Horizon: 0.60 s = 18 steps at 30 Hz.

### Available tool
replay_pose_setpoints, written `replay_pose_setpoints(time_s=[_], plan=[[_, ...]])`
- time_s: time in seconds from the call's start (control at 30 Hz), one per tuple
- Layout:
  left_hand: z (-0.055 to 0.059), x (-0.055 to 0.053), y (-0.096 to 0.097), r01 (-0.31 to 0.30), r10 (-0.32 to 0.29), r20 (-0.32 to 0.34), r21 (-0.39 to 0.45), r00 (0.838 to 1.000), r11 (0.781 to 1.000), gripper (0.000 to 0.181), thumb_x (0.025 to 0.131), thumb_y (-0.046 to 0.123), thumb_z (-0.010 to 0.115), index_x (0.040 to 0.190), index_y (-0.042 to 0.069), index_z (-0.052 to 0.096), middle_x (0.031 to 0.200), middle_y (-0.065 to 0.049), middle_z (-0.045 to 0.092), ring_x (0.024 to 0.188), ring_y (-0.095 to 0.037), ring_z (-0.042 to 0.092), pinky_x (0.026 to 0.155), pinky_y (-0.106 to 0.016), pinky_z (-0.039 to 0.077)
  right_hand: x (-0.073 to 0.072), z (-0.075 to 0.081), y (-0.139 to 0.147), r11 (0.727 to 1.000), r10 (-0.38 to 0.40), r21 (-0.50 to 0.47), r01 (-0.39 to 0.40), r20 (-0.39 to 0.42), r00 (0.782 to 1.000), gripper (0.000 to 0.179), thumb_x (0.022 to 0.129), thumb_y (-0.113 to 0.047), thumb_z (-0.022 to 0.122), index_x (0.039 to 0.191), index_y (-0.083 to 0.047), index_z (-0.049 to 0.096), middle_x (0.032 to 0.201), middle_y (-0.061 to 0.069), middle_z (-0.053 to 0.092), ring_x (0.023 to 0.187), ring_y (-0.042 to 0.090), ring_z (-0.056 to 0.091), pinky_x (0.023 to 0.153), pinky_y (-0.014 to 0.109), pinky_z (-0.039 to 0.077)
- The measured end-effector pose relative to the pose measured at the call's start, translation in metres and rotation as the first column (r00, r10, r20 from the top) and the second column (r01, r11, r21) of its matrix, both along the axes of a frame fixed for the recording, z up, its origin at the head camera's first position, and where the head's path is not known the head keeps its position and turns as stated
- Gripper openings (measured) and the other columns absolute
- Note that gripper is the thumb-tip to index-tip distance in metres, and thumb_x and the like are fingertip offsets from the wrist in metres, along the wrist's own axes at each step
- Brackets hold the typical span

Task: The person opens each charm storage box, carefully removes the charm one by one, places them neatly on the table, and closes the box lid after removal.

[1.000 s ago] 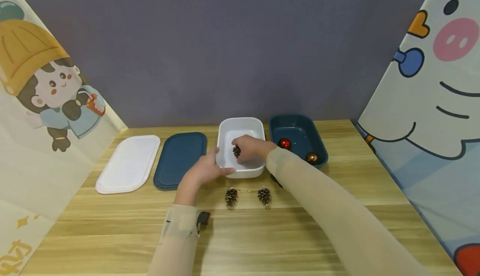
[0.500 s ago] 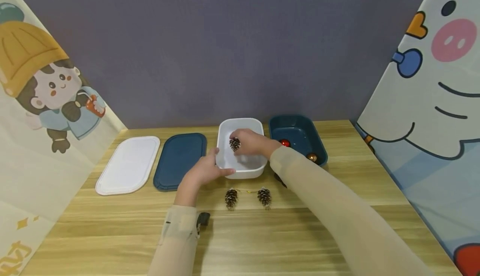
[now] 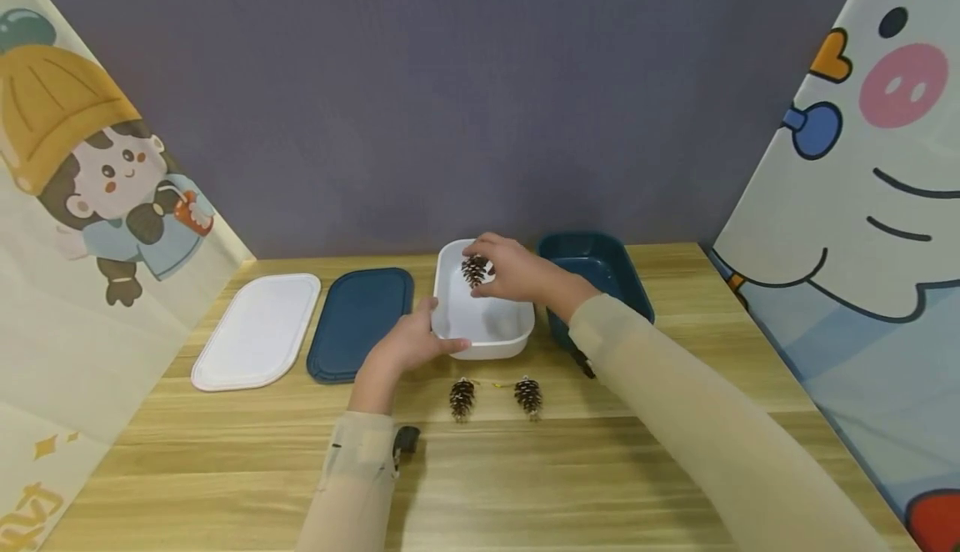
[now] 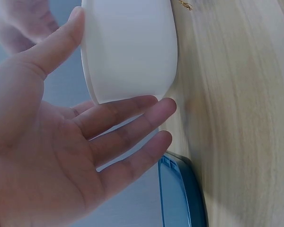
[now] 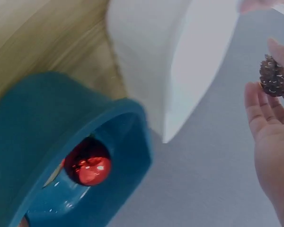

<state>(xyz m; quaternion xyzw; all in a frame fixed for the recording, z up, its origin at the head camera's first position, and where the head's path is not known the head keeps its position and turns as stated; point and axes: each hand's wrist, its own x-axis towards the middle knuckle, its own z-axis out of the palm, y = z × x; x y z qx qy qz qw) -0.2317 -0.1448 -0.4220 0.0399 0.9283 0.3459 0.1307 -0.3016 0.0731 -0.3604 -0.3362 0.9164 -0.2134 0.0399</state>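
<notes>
In the head view my right hand [image 3: 521, 275] holds a brown pine cone [image 3: 474, 270] between thumb and fingers, over the far part of the white box [image 3: 491, 351]. The right wrist view shows that pine cone [image 5: 273, 78] at the fingertips, above the rim. My left hand [image 3: 408, 339] touches the box's near left corner. In the left wrist view its thumb lies at the rim and its straight fingers rest along the box's side. Two more pine cones [image 3: 462, 399] lie in front of the box, a gold string [image 3: 495, 383] between them.
A dark blue box [image 3: 639, 295] stands right of the white one, partly behind my right arm. A shiny red ball [image 5: 92, 165] lies inside it. On the left lie a white lid [image 3: 258, 331] and a blue lid [image 3: 360, 324]. A grey wall [image 3: 480, 93] rises behind the table.
My right hand has risen out of the white box with the pine cone, moving up and away. The right forearm now covers the balls in the blue box. The left hand stays in place.
</notes>
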Motion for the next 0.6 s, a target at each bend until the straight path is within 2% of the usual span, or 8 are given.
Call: replay_pose_setpoints(time_s=[0.23,0.4,0.6], plan=[[-0.001,0.001,-0.001,-0.004,0.004,0.003,0.0,1.0,1.0,0.107,0.093,0.049,0.081,0.169,0.006,0.019,0.159,-0.026,0.051,0.144,-0.044,0.054,0.114,-0.062,0.048,0.029,0.011,0.005,0.989,0.024,-0.148,-0.03,-0.042,0.999,0.07,0.096,-0.027,0.083,0.155,-0.007,0.053,0.154,0.011,0.054,0.127,0.028,0.065,0.101,0.04,0.061],[-0.002,0.001,-0.001,-0.006,0.006,0.001,0.004,1.0,1.0,0.107,0.092,0.05,0.082,0.169,0.007,0.02,0.158,-0.025,0.052,0.143,-0.043,0.055,0.114,-0.062,0.049,0.053,0.01,0.012,0.972,-0.006,-0.235,-0.01,-0.066,0.998,0.071,0.094,-0.03,0.084,0.155,-0.009,0.054,0.155,0.01,0.055,0.121,0.025,0.067,0.099,0.04,0.062],[-0.001,0.001,-0.001,-0.004,0.004,-0.012,0.001,1.0,1.0,0.106,0.092,0.049,0.082,0.168,0.006,0.022,0.156,-0.025,0.055,0.141,-0.043,0.057,0.113,-0.061,0.05,0.082,0.002,0.025,0.93,-0.06,-0.365,0.049,-0.02,0.998,0.067,0.091,-0.03,0.087,0.15,-0.013,0.059,0.15,0.005,0.058,0.115,0.024,0.07,0.102,0.044,0.061]])
